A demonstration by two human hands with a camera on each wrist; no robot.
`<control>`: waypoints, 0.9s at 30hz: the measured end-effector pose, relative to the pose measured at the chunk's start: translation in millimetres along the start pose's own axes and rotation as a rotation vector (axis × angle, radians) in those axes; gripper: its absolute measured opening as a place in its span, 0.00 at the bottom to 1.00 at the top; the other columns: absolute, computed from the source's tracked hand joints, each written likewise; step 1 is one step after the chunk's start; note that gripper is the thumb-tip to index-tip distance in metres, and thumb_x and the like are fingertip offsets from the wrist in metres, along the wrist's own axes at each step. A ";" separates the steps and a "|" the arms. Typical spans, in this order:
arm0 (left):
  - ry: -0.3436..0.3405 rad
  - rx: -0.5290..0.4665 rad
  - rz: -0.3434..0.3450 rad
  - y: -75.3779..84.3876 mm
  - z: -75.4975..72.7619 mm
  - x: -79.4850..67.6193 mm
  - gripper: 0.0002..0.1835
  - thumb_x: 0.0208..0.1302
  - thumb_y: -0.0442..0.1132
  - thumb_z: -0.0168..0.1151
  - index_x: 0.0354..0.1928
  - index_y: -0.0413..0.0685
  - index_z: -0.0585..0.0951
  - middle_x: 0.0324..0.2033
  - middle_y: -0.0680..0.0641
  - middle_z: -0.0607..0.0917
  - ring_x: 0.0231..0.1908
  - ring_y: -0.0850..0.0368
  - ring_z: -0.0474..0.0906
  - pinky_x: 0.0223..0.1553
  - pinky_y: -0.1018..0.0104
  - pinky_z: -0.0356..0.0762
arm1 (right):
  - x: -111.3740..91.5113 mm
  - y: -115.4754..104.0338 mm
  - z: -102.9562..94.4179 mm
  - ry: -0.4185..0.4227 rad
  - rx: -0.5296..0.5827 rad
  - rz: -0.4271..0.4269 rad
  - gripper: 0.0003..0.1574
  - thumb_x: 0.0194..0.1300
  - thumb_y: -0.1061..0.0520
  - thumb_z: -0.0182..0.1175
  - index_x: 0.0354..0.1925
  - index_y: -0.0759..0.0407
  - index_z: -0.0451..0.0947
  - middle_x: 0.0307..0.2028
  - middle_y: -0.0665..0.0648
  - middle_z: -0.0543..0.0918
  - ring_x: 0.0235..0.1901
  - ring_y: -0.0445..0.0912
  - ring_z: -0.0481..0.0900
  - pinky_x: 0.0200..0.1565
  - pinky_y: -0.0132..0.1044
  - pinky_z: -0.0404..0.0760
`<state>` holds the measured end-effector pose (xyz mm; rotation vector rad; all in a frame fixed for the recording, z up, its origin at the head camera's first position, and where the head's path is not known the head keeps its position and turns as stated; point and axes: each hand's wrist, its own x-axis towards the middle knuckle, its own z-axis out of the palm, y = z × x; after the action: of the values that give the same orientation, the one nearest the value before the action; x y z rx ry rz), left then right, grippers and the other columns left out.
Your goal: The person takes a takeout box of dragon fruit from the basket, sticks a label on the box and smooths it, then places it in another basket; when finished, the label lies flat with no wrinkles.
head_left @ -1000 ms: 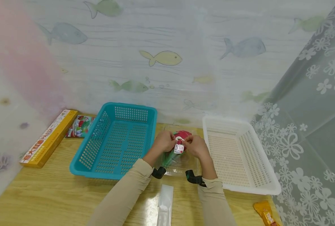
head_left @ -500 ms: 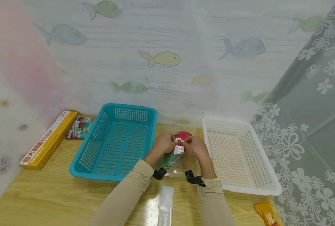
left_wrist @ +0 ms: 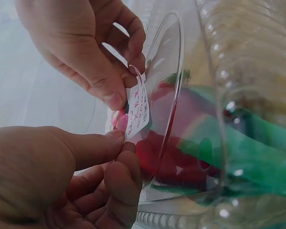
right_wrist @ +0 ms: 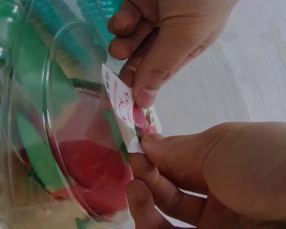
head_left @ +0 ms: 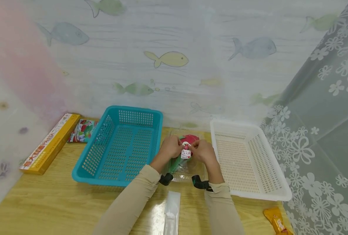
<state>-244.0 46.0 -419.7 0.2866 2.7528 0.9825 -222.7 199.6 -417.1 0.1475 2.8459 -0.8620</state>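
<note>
A small white sticker label point(head_left: 186, 153) with a printed dragon fruit and red writing is pinched at both sides, between thumb and fingers of each hand. My left hand point(head_left: 171, 147) grips its left edge and my right hand point(head_left: 204, 151) its right edge. In the left wrist view the label point(left_wrist: 137, 109) stands tilted close over the lid, its lower end free. Beneath it is a clear plastic clamshell box point(head_left: 181, 178). Inside the box lies a red dragon fruit point(right_wrist: 93, 171) with green leaf-like parts, seen through the lid.
A blue basket point(head_left: 118, 182) stands to the left of the box, a white basket point(head_left: 262, 195) to the right. A pasta box point(head_left: 49, 145) and a colourful packet point(head_left: 84, 130) lie far left. Nearer are a whitish strip point(head_left: 172, 212) and an orange packet point(head_left: 276, 220).
Both hands keep their pinch on the label and stay over the box. The label's lower part has tilted slightly; the baskets and other things stay in place.
</note>
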 end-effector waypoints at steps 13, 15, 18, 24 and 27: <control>0.021 0.036 0.016 1.6 3.4 -0.3 0.32 0.71 0.40 0.63 0.07 0.53 0.64 0.08 0.56 0.58 0.12 0.62 0.54 0.16 0.71 0.53 | 0.2 -2.1 0.1 0.019 -0.044 -0.001 0.14 0.71 0.51 0.63 0.40 0.62 0.87 0.38 0.59 0.88 0.33 0.49 0.80 0.33 0.37 0.77; 0.018 0.034 0.016 2.0 4.1 -1.2 0.32 0.71 0.40 0.64 0.07 0.52 0.64 0.08 0.56 0.59 0.12 0.62 0.56 0.15 0.71 0.54 | 0.5 -1.7 1.0 0.022 -0.046 -0.001 0.14 0.70 0.51 0.64 0.39 0.62 0.86 0.37 0.59 0.88 0.33 0.49 0.81 0.33 0.37 0.77; 0.013 0.036 0.003 2.2 5.6 -2.1 0.32 0.71 0.41 0.64 0.07 0.51 0.64 0.07 0.56 0.60 0.11 0.62 0.57 0.14 0.72 0.56 | 0.8 -2.2 2.5 0.029 -0.052 -0.002 0.14 0.69 0.51 0.64 0.37 0.61 0.86 0.36 0.58 0.88 0.32 0.49 0.80 0.33 0.37 0.77; 0.050 0.093 0.005 5.4 7.1 -1.1 0.24 0.69 0.40 0.65 0.13 0.45 0.73 0.14 0.49 0.76 0.16 0.59 0.67 0.17 0.70 0.62 | 1.7 -5.1 1.8 0.056 -0.062 -0.006 0.15 0.69 0.52 0.63 0.26 0.57 0.81 0.24 0.53 0.81 0.25 0.46 0.75 0.26 0.34 0.70; 0.053 0.101 -0.008 7.1 7.7 0.0 0.18 0.68 0.40 0.66 0.21 0.39 0.80 0.22 0.44 0.83 0.20 0.57 0.71 0.18 0.69 0.65 | 3.4 -5.0 2.6 0.066 -0.066 -0.001 0.20 0.69 0.52 0.62 0.21 0.55 0.75 0.19 0.50 0.73 0.21 0.44 0.69 0.23 0.32 0.64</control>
<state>-241.2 56.0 -421.0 0.2692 2.8544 0.8626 -226.4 194.1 -417.2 0.1697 2.9317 -0.7764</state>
